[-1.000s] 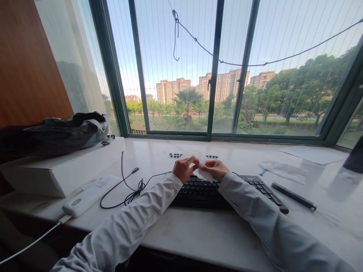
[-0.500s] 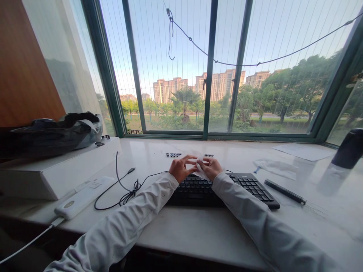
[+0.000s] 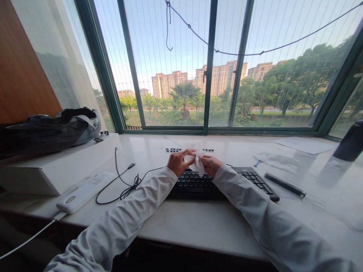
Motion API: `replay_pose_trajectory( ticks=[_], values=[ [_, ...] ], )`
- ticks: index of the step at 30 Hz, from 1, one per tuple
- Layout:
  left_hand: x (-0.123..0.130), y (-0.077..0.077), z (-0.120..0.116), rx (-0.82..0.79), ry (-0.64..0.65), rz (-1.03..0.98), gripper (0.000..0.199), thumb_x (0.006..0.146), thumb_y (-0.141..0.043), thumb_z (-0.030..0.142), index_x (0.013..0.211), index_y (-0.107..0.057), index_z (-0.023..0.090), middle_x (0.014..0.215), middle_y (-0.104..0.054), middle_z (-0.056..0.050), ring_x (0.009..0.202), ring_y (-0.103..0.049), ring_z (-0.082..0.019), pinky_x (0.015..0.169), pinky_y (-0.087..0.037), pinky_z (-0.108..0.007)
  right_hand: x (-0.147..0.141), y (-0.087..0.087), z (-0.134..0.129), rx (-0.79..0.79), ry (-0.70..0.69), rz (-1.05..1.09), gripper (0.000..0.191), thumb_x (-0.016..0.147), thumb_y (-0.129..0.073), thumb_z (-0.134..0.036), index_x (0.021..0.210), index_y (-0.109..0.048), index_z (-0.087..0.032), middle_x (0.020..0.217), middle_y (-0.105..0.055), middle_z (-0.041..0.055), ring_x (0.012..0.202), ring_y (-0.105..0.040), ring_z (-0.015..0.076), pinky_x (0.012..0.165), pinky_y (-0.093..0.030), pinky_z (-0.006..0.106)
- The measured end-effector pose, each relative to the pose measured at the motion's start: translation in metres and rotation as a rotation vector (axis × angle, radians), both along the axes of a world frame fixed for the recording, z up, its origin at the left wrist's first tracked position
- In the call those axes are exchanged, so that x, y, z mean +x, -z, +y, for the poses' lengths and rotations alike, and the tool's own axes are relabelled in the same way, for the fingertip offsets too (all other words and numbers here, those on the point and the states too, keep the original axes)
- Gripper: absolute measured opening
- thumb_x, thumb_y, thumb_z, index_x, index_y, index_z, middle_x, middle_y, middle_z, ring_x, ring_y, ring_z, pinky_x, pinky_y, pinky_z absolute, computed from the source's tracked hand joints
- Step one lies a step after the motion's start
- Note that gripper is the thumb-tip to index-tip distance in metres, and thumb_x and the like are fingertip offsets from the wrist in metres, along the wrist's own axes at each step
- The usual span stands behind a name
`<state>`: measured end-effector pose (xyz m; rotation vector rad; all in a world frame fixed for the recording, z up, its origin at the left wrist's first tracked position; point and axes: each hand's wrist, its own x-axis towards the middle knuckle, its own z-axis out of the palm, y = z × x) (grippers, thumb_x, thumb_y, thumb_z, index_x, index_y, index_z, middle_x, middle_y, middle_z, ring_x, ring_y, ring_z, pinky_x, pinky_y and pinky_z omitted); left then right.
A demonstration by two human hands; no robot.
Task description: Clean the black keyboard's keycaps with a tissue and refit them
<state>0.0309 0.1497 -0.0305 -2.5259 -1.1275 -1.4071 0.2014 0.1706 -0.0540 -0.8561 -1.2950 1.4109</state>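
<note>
Over the black keyboard [image 3: 195, 189], both hands meet around a crumpled white tissue [image 3: 198, 166]. My left hand [image 3: 179, 162] is closed in a pinch, thumb and index finger meeting at the tissue's upper edge. A tiny dark piece, which looks like a keycap, shows at these fingertips; most of it is hidden. My right hand [image 3: 211, 165] grips the tissue from the other side with its fingers. Behind the hands, small black keycaps [image 3: 173, 150] lie in rows, and another group of keycaps [image 3: 208, 150] lies to the right.
A coiled black cable [image 3: 130, 190] and a white power strip [image 3: 82, 194] lie on the left, before a white box [image 3: 56, 166] bearing a dark bag [image 3: 65, 128]. On the right are a black stick-like tool [image 3: 285, 185], a clear plastic bag [image 3: 278, 162], paper [image 3: 300, 145] and a dark bottle [image 3: 350, 141].
The tissue is turned and now hangs more openly between my hands. My right fingers have shifted their hold on it. The camera view has tilted slightly down.
</note>
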Motion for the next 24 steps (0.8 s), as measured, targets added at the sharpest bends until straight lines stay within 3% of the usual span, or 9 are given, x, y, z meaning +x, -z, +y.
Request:
replay_pose_trajectory(
  ticks=[7,13,15,17,20,24],
  values=[
    [0.000,-0.003,0.000,-0.007,0.057,0.054,0.037,0.073,-0.066,0.025,0.110,-0.062,0.024,0.092,-0.069,0.004,0.047,-0.048,-0.005,0.062,-0.047,-0.019,0.001,-0.007,-0.005,-0.067,0.178,0.048,0.040,0.041,-0.085,-0.037,0.070,-0.071,-0.014,0.060,-0.066,0.0019,0.054,-0.059,0.0140,0.055,-0.045,0.027],
    [-0.004,-0.002,0.004,-0.003,0.033,0.088,0.041,0.074,-0.067,0.037,0.112,-0.060,0.023,0.089,-0.070,0.003,0.052,-0.052,-0.006,0.066,-0.047,-0.020,0.003,-0.007,-0.001,-0.011,0.182,-0.044,0.043,0.043,-0.083,-0.044,0.071,-0.071,-0.014,0.062,-0.067,0.0042,0.053,-0.057,0.0146,0.053,-0.045,0.028],
    [-0.007,-0.003,0.005,0.006,0.048,0.095,0.042,0.075,-0.066,0.039,0.114,-0.060,0.023,0.092,-0.070,0.002,0.051,-0.051,-0.006,0.067,-0.047,-0.020,0.010,-0.008,0.003,-0.019,0.254,-0.084,0.044,0.046,-0.081,-0.047,0.075,-0.070,-0.015,0.067,-0.069,0.0061,0.057,-0.060,0.0172,0.056,-0.047,0.030],
    [-0.010,-0.006,0.007,0.013,0.070,0.102,0.041,0.076,-0.065,0.040,0.113,-0.061,0.023,0.094,-0.069,0.001,0.049,-0.048,-0.006,0.066,-0.047,-0.021,0.021,-0.011,0.006,0.044,0.417,-0.248,0.042,0.053,-0.076,-0.050,0.079,-0.070,-0.017,0.073,-0.071,0.0073,0.064,-0.063,0.0205,0.060,-0.048,0.030],
    [-0.017,-0.012,0.010,0.005,0.120,0.115,0.033,0.077,-0.065,0.037,0.107,-0.065,0.023,0.097,-0.068,-0.001,0.051,-0.049,-0.005,0.065,-0.048,-0.021,0.036,-0.015,0.008,0.297,0.649,-0.699,0.036,0.068,-0.064,-0.052,0.082,-0.070,-0.020,0.080,-0.072,0.0083,0.081,-0.065,0.0246,0.073,-0.047,0.032],
    [-0.031,-0.023,0.017,-0.142,0.140,0.115,0.025,0.073,-0.068,0.030,0.097,-0.070,0.023,0.095,-0.069,-0.003,0.067,-0.060,-0.010,0.062,-0.047,-0.020,0.040,-0.017,0.005,0.468,0.561,-1.126,0.053,0.075,-0.058,-0.050,0.114,-0.061,-0.014,0.105,-0.067,0.0152,0.101,-0.060,0.0291,0.088,-0.042,0.037]
  ],
)
